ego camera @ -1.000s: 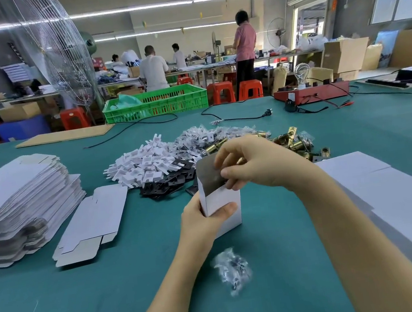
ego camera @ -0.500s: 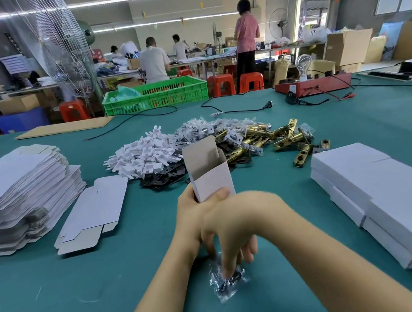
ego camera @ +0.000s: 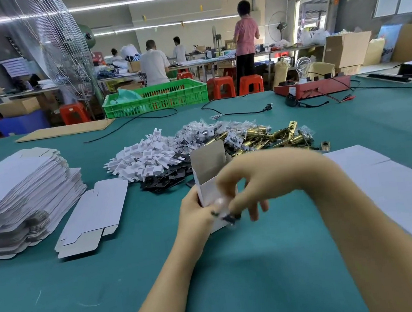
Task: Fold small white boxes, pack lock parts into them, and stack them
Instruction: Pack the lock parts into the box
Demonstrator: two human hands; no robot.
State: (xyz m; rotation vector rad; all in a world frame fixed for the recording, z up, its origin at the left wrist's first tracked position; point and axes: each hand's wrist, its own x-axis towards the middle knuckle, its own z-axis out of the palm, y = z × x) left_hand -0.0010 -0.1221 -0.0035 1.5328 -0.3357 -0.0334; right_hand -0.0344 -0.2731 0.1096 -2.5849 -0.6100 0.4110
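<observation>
Right hand [ego camera: 245, 187] is pinching a small clear bag of dark parts [ego camera: 226, 211] just in front of the small white box [ego camera: 212, 181], fingers curled, image blurred. Left hand [ego camera: 196, 215] is gripping the box upright above the green table [ego camera: 60, 290], top flap standing open. Beyond the box, white plastic pieces [ego camera: 145, 158], black plates [ego camera: 166, 180] and brass lock parts [ego camera: 269, 135] are lying in 1 mixed heap. Flat box blanks [ego camera: 16, 186] are sitting stacked at left, 1 single blank [ego camera: 95, 216] beside them; folded white boxes [ego camera: 396, 189] are sitting at right
</observation>
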